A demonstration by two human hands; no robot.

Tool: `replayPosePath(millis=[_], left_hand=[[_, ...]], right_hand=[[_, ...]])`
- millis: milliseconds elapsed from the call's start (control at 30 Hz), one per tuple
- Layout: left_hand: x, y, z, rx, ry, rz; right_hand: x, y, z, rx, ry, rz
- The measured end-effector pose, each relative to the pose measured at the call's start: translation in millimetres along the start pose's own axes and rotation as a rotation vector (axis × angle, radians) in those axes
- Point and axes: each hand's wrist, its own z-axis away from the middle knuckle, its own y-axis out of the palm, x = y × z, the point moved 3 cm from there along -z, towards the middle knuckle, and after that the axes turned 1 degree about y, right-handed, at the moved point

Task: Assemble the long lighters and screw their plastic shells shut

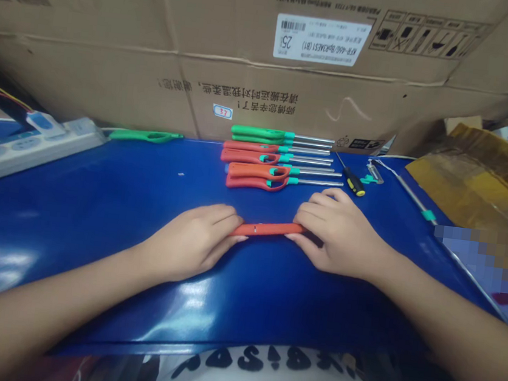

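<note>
- The left hand has its fingers closed on the left end of an orange lighter handle, thumb on the near side.
- The right hand grips the other end of the same handle, its fingers bent over it and the thumb beneath.
- The handle lies roughly level between the two hands, over the middle of the blue bench, with its narrow edge facing up.
- Beyond the hands, a group of lighters lies side by side, metal tubes pointing right: green lighters at the back, red lighters next, then an orange lighter over another red one.
- Just right of those tubes rests a screwdriver with a black and yellow grip; a small clear tube lies near it.
- At the back left, a green handle lies near a white power strip.
- A large cardboard box stands behind everything, its printing upside down.
</note>
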Motion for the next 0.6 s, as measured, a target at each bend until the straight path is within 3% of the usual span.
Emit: replayPosePath(millis=[200, 333, 467, 600], left_hand=[[-8, 7.2, -3, 0.018, 0.037, -0.013], [-8, 9.6, -4, 0.073, -0.023, 0.035], [-9, 8.3, -5, 0.118, -0.121, 0.073], [-16, 0.9, -6, 0.103, -0.092, -0.086]], right_hand=[[13, 6, -4, -0.018, -0.039, -0.082], [17, 8, -4, -0.021, -0.033, -0.031], [11, 11, -6, 0.124, 0.09, -0.114], [6, 8, -9, 0.219, 0.188, -0.291]])
